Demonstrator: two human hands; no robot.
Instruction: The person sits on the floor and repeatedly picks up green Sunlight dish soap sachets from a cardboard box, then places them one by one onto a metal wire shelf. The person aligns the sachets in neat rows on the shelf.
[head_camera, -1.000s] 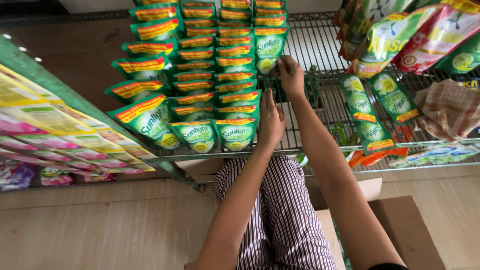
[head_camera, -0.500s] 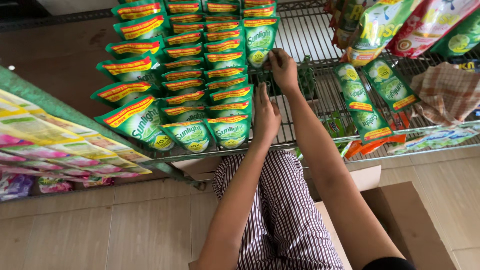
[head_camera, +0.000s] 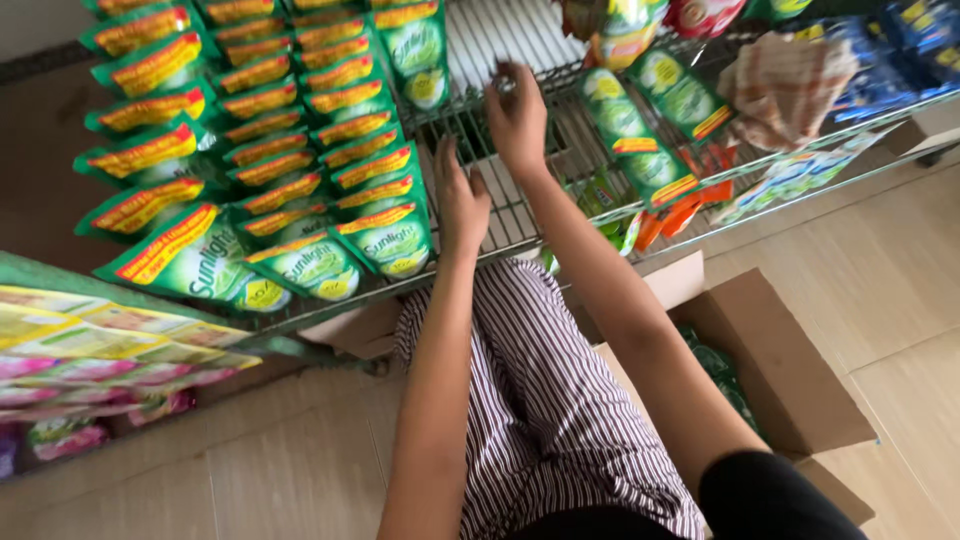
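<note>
Left hand (head_camera: 458, 195) open beside green pouches (head_camera: 385, 235); right hand (head_camera: 518, 118) empty on wire shelf (head_camera: 520, 215). Pouches likely soft, slippery; grip top seams.

A shop (wire shelf (head_camera: 520, 215) of stocked pouches (head_camera: 300, 180)).

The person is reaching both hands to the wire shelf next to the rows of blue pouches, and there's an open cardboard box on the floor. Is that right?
Not quite: the pouches are green, not blue, as the head view shows. The rest holds: the left hand and right hand reach to the wire shelf, and the cardboard box sits open on the floor.
</note>
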